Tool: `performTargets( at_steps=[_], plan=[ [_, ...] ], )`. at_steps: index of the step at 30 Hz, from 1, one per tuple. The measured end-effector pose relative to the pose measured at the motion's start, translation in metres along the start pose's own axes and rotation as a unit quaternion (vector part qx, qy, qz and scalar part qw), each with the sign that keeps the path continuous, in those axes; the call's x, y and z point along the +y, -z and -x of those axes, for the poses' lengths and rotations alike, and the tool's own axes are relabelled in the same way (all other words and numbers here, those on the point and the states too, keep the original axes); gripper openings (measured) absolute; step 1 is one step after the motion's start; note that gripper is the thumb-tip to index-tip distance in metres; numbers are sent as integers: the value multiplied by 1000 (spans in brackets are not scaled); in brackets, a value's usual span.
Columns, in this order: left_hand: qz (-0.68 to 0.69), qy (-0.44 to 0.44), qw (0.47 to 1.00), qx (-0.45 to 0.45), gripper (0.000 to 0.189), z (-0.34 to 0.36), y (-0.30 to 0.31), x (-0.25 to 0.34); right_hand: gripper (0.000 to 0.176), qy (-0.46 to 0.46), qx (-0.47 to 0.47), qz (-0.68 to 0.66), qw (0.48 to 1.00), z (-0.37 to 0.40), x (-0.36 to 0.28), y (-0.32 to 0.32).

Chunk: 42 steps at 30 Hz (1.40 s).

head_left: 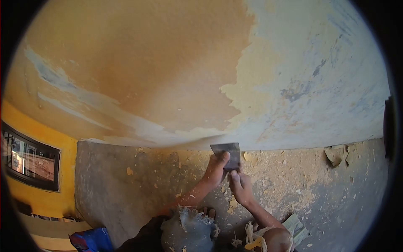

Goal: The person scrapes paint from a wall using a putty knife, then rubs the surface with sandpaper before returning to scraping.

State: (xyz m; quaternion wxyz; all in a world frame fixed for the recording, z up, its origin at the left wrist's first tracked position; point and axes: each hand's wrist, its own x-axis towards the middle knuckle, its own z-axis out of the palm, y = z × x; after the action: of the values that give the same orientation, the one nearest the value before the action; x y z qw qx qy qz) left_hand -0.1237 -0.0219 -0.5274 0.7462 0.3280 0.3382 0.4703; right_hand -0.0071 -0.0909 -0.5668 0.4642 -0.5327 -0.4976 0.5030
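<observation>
A wide, dark flat scraper (230, 150) is in both my hands, its broad edge turned up toward the bottom of the wall (168, 63). My left hand (218, 168) is closed on the left side of the scraper, thumb lying flat on its face. Lower down, my right hand (241, 187) grips the narrower end, fingers wrapped around it. Tan paint covers the wall's left and middle, ending in a ragged, peeled border. Paler, whitish patches with grey marks spread over the right side.
Paint flakes litter the grey floor (138, 180), thickest at right. Larger peeled pieces (334, 156) lie by the wall's foot. My knees show below, near a folded paper (296, 229). At left are a yellow wall (67, 159), a dark-framed window (35, 161) and a blue bag (94, 240).
</observation>
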Motion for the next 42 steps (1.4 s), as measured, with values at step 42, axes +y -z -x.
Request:
performTargets(
  at_steps=[42],
  plan=[
    [-48,-87,993,60,29,-42,33,-6,55,107,81,106,985,-67,23,-37]
  ],
)
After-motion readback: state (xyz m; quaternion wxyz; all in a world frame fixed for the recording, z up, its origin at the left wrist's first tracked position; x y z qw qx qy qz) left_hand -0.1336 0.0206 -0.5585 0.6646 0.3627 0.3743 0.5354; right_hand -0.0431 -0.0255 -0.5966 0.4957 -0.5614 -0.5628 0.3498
